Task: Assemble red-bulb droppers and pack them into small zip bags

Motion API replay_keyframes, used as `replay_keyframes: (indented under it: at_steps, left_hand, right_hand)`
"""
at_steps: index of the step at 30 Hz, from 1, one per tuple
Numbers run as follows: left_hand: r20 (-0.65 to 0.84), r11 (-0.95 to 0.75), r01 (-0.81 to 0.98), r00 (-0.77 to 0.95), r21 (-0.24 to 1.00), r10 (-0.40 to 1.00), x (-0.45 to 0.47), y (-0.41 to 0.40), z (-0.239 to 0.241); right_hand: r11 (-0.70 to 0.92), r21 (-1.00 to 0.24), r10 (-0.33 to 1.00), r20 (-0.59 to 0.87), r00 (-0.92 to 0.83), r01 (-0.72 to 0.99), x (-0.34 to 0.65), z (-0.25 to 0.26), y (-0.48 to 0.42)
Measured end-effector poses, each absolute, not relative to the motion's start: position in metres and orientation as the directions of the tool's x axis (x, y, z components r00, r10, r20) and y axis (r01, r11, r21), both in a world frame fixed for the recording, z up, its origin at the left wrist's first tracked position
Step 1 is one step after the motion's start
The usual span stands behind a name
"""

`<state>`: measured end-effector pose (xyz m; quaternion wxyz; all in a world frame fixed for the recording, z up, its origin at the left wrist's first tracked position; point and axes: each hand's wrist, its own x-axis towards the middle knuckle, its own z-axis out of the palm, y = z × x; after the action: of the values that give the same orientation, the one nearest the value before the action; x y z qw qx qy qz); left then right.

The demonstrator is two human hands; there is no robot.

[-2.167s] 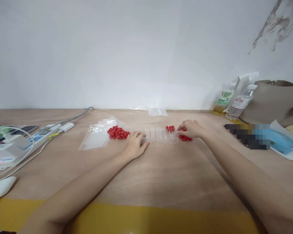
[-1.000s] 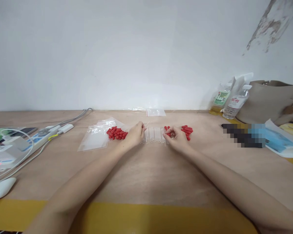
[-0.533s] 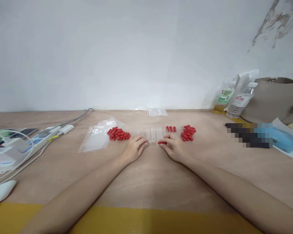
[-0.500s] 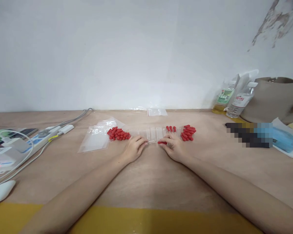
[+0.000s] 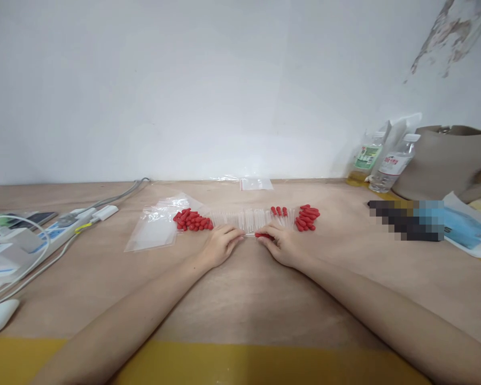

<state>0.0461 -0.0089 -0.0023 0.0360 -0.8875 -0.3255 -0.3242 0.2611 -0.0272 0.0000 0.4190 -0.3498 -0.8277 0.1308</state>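
Note:
My left hand [image 5: 223, 244] is closed around a thin clear tube [image 5: 249, 235], whose tip shows past the fingertips. Between the thumb and fingers of my right hand [image 5: 281, 245] is a red rubber bulb [image 5: 261, 235], partly hidden by the fingers. Tube and bulb lie in line, close together; I cannot tell whether one is inside the other. Behind both hands runs a row of clear thin tubes [image 5: 246, 219]. Several of them at the right end carry red bulbs [image 5: 279, 210]. A pile of loose red bulbs [image 5: 192, 220] lies left, and another red group [image 5: 307, 218] lies right.
Clear plastic bags [image 5: 154, 227] lie at left, with a small bag [image 5: 256, 184] by the wall. A power strip [image 5: 60, 230] with cables sits far left, above a white mouse [image 5: 0, 316]. Bottles [image 5: 395, 163], a grey bag [image 5: 444, 163] and a blue packet [image 5: 465, 227] are at right.
My right hand has brought the red bulb slightly left, nearer the tube in my left hand. The whole view has shifted a little.

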Motion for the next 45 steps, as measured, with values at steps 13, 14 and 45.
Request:
replay_keyframes:
  at_steps: [13,14,45]
  left_hand:
    - [0.668,-0.867,0.476,0.599,0.145,0.441,0.05,-0.008,-0.006]
    - [0.67,-0.871,0.471,0.602,0.142,0.435,0.051,-0.009,-0.006]
    - [0.656,-0.848,0.518,0.604,0.109,0.453,0.048,-0.009,-0.007]
  right_hand:
    - [0.758,-0.454,0.641,0.65,-0.408,0.469,0.263,-0.001,-0.028]
    - [0.766,-0.44,0.63,0.658,-0.412,0.469,0.263,0.0,-0.029]
    - [0.788,-0.338,0.606,0.571,-0.554,0.514,0.273,-0.007,-0.019]
